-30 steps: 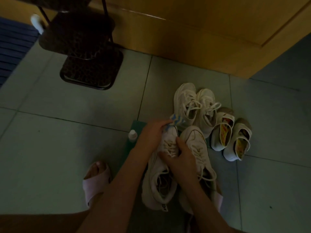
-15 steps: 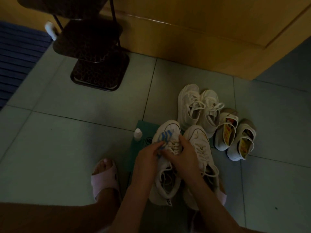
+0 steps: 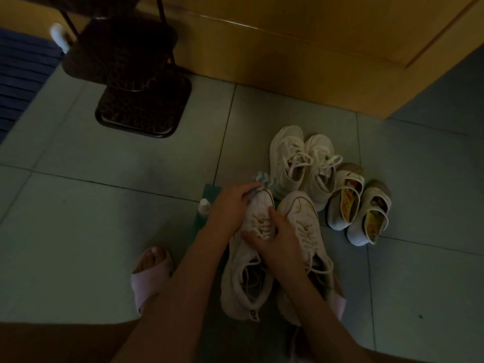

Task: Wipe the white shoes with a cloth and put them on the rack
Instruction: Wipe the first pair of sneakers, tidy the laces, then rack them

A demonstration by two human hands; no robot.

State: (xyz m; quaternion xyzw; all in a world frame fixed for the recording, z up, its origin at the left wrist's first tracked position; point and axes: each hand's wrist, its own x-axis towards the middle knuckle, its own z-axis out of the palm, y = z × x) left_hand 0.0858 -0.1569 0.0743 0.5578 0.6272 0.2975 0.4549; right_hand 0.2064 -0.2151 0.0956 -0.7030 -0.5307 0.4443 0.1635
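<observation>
Looking down through the head camera, a person crouches over a row of shoes on the tiled floor (image 3: 78, 231). The left hand (image 3: 230, 205) is at the toe of the nearest white shoe (image 3: 243, 273), its fingers (image 3: 245, 191) curled round a blue-and-white striped cloth (image 3: 264, 179) and pressing it against the toe cap; part of the cloth sticks out past the knuckles. The right hand (image 3: 277, 242) lies over the laces with its fingers spread and nearly flat. It grips nothing, and I judge it is there to pin the shoe down so the rubbing does not push it away.

That shoe sits right in front of the person, touching its partner (image 3: 303, 226) on the right side. Its long axis runs from near to far. The heel faces the person and the toe points away toward the wooden door (image 3: 288, 48), leaning a little to the right. This puts the toe cap within easy reach of the cloth.

A second white pair (image 3: 301, 166) stands just beyond, toes also pointing away, with a small pair with yellow insoles (image 3: 358, 205) beside it. A small bottle (image 3: 204, 205) stands on a green mat (image 3: 210, 191) just left of the left hand, likely kept close for cleaning. The dark rack (image 3: 136, 74) stands well apart at the upper left, and none of these white shoes are on it. A foot in a pink slipper (image 3: 149, 279) rests at the lower left.
</observation>
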